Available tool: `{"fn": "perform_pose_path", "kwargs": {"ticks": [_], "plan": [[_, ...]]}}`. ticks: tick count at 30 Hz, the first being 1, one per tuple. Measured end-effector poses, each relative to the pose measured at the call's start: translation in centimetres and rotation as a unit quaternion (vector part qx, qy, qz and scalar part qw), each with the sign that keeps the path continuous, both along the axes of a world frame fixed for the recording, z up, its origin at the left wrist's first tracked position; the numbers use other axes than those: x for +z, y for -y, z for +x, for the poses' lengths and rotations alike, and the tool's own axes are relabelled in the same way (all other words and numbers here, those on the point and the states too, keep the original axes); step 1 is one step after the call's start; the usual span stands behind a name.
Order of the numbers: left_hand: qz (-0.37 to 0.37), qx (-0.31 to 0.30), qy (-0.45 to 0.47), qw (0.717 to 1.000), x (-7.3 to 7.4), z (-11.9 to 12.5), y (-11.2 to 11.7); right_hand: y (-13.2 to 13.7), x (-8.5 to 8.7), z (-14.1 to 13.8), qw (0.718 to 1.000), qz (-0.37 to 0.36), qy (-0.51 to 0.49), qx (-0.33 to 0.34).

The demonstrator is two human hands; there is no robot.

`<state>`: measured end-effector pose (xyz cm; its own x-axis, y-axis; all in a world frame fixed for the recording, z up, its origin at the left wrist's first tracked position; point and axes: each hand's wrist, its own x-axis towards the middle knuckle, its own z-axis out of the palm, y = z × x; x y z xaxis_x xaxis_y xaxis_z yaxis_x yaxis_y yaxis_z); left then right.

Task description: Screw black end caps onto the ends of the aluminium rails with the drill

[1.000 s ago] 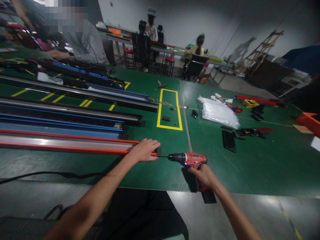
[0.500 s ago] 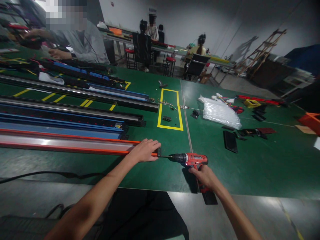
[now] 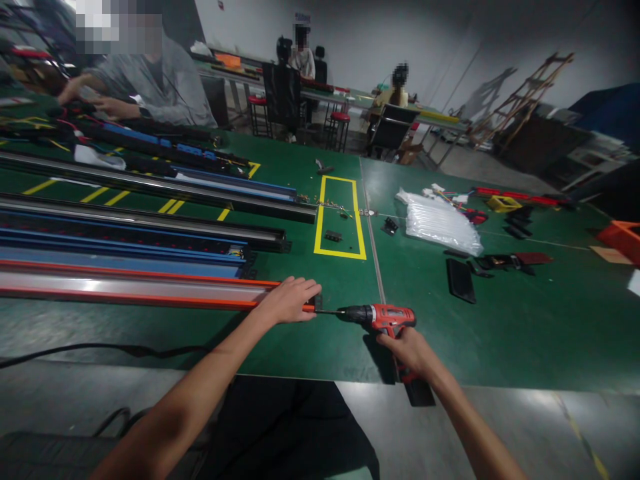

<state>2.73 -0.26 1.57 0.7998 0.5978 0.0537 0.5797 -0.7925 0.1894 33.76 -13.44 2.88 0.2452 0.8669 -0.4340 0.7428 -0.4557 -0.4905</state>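
Observation:
My right hand point(image 3: 406, 348) is wrapped round the grip of a red and black cordless drill point(image 3: 383, 316). Its bit points left into the end of a long orange-edged rail point(image 3: 140, 289) lying along the green table point(image 3: 500, 333). My left hand point(image 3: 290, 300) is curled over that rail's right end, pressing it down beside the bit. More long rails, black and blue point(image 3: 125, 233), lie parallel farther back.
A yellow taped rectangle point(image 3: 339, 217) holds small parts. Right of it lie a clear plastic bag point(image 3: 440, 225), a flat black piece point(image 3: 459, 280) and other dark parts. A black cable point(image 3: 100, 349) runs along the near edge. A person in grey point(image 3: 150, 73) works at far left; others sit behind.
My hands and the drill have stayed in place. The person in grey at far left has moved their arms over their bench.

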Motion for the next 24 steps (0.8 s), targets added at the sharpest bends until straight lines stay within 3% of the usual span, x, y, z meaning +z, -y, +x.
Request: {"fn": "perform_pose_path", "kwargs": {"ticks": [24], "plan": [[-0.001, 0.002, 0.002, 1.000, 0.20, 0.04, 0.13, -0.06, -0.17, 0.10, 1.000, -0.010, 0.005, 0.003]]}}
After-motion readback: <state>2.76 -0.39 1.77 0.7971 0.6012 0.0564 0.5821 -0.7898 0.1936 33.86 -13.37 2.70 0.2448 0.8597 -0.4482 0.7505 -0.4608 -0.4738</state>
